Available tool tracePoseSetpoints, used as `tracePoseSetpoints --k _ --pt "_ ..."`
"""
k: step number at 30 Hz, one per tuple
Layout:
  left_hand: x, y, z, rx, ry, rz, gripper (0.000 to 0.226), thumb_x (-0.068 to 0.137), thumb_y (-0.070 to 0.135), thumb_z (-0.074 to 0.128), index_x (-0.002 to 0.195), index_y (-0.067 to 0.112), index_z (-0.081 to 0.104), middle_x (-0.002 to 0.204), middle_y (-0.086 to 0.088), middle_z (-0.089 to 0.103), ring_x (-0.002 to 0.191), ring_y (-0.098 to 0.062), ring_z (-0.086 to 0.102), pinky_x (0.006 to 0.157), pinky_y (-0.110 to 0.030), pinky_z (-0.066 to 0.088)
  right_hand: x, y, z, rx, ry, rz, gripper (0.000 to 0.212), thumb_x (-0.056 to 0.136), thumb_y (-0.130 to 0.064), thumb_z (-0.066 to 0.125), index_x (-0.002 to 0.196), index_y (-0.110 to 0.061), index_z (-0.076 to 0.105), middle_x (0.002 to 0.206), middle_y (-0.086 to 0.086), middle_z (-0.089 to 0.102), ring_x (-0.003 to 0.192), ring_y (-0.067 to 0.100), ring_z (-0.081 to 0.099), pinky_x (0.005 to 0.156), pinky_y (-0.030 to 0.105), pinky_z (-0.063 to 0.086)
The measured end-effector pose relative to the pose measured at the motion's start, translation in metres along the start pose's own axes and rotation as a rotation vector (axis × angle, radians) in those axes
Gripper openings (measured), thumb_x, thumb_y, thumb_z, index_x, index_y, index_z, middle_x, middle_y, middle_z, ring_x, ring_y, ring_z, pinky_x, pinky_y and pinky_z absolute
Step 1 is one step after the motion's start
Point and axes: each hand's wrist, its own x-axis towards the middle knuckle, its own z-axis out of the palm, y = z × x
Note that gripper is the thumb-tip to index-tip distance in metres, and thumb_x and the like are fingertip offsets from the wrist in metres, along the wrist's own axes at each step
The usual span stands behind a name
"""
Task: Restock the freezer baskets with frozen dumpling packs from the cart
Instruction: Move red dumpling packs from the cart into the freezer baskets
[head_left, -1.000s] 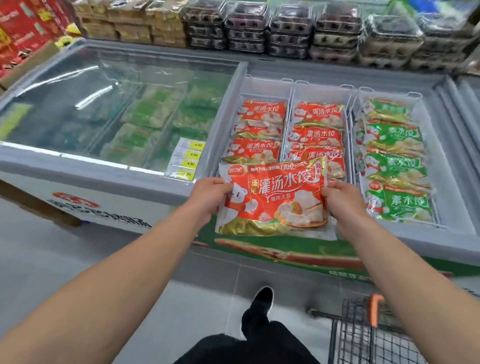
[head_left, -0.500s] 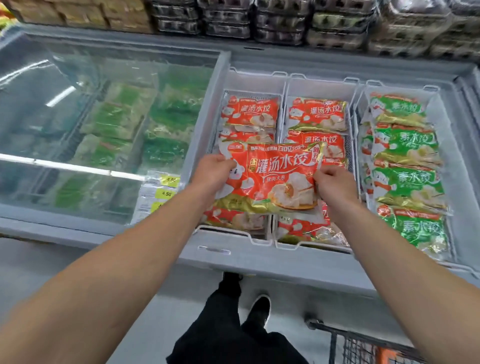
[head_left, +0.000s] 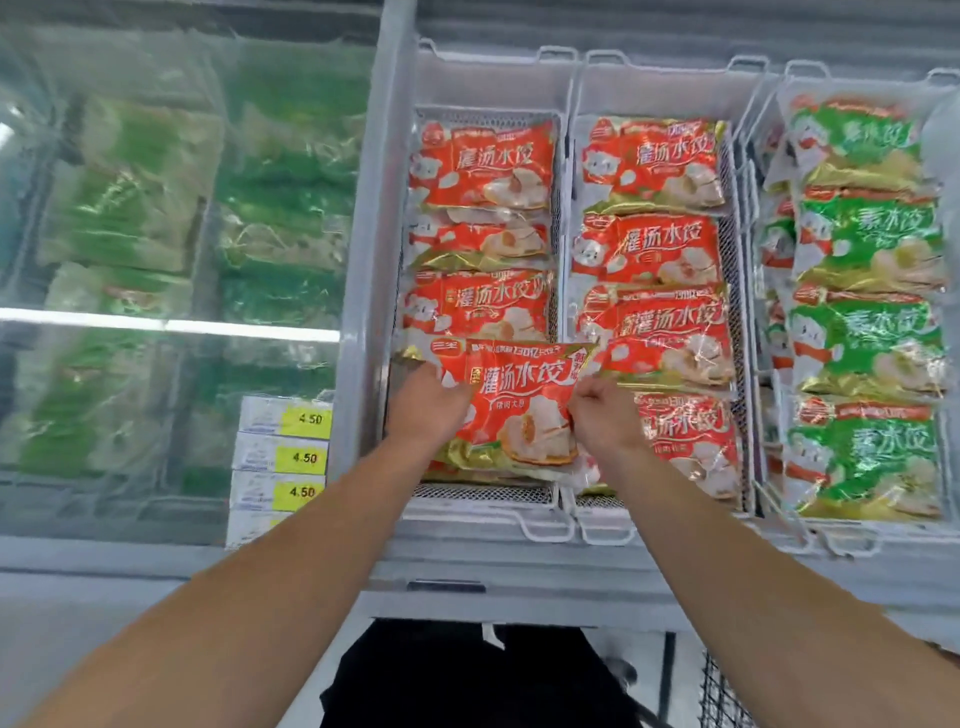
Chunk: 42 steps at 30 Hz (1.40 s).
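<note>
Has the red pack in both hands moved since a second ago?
Yes. The red pack went from over the freezer's front rim forward and down into the left basket.

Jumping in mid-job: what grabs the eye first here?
Both hands, left and right, hold a red dumpling pack over the near end of the left basket. Red packs fill that basket and the middle basket; green packs fill the right one. Yellow price tags sit under the glass lid at left.

Dumpling pack (head_left: 514, 400) in left basket (head_left: 488, 512), front end.
</note>
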Motion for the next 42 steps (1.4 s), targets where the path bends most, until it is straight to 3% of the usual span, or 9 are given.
tracePoseSetpoints --k 3,7,11,14,18,22,24,30,42 --pt "0.009 -0.014 0.005 0.024 -0.049 -0.019 0.014 0.093 0.018 0.060 0.106 0.021 0.060 0.108 -0.003 0.064 0.104 -0.025 0.060 0.081 -0.025 0.038 0.001 0.001 0.018 -0.046 -0.149 0.036 0.026 0.091 -0.003 0.051 0.078 -0.018 0.068 0.071 -0.004 0.062 0.066 0.014 0.054 0.056 0.025 0.038" --pt "0.013 -0.027 0.005 0.064 -0.098 -0.006 0.026 0.094 0.021 0.063 0.118 0.028 0.057 0.116 0.001 0.066 0.108 -0.022 0.062 0.091 -0.030 0.046 0.003 0.007 0.030 -0.153 -0.361 0.109 0.026 0.089 -0.006 0.059 0.113 -0.011 0.068 0.106 0.004 0.068 0.098 0.021 0.061 0.090 0.037 0.051" --pt "0.012 -0.030 0.008 0.084 -0.075 -0.016 0.030 0.087 0.025 0.064 0.117 0.025 0.062 0.109 0.006 0.068 0.098 -0.018 0.065 0.085 -0.030 0.049 0.000 0.006 0.025 -0.220 -0.421 0.088 0.034 0.089 -0.009 0.062 0.122 -0.015 0.058 0.118 -0.003 0.063 0.107 0.020 0.057 0.090 0.032 0.044" --pt "0.002 -0.025 0.010 0.099 -0.152 -0.018 0.025 0.088 0.025 0.064 0.112 0.027 0.061 0.105 0.003 0.072 0.091 -0.020 0.070 0.089 -0.037 0.055 -0.004 0.005 0.015 -0.279 -0.393 0.020 0.052 0.093 -0.012 0.062 0.142 -0.012 0.045 0.132 0.005 0.054 0.113 0.021 0.049 0.088 0.027 0.035" --pt "-0.018 -0.025 0.011 0.100 -0.147 0.026 0.025 0.082 0.030 0.062 0.107 0.028 0.060 0.108 -0.001 0.071 0.096 -0.025 0.069 0.092 -0.044 0.056 -0.016 0.014 -0.002 -0.369 -0.357 -0.081 0.051 0.096 -0.018 0.058 0.145 -0.013 0.045 0.148 0.008 0.047 0.131 0.026 0.047 0.088 0.025 0.034" --pt "-0.054 -0.024 0.016 0.108 -0.087 0.132 0.042 0.087 0.032 0.064 0.127 0.018 0.062 0.120 0.001 0.065 0.110 -0.022 0.061 0.101 -0.035 0.047 -0.038 0.030 -0.027 -0.465 -0.286 -0.238 0.049 0.097 -0.027 0.058 0.143 -0.011 0.049 0.145 0.008 0.052 0.128 0.027 0.051 0.090 0.026 0.036" --pt "-0.071 -0.029 0.021 0.152 -0.056 0.174 0.038 0.093 0.024 0.063 0.129 0.013 0.060 0.120 -0.001 0.063 0.113 -0.022 0.058 0.095 -0.028 0.042 -0.048 0.039 -0.036 -0.502 -0.257 -0.306 0.048 0.095 -0.028 0.059 0.139 -0.011 0.052 0.142 0.007 0.055 0.124 0.027 0.055 0.090 0.028 0.039" --pt "-0.141 -0.052 0.044 0.225 0.025 0.308 0.048 0.089 0.033 0.064 0.133 0.013 0.060 0.129 -0.006 0.066 0.120 -0.026 0.060 0.099 -0.030 0.044 -0.103 0.076 -0.070 -0.585 -0.190 -0.508 0.046 0.092 -0.025 0.061 0.135 -0.010 0.055 0.137 0.012 0.056 0.122 0.029 0.054 0.095 0.033 0.042" --pt "-0.249 -0.103 0.042 0.314 0.040 0.452 0.055 0.091 0.033 0.063 0.143 0.021 0.051 0.141 -0.002 0.058 0.121 -0.024 0.059 0.102 -0.037 0.048 -0.211 0.131 -0.082 -0.617 -0.070 -0.570 0.050 0.093 -0.026 0.059 0.141 -0.014 0.049 0.144 0.009 0.051 0.129 0.026 0.050 0.106 0.036 0.040"
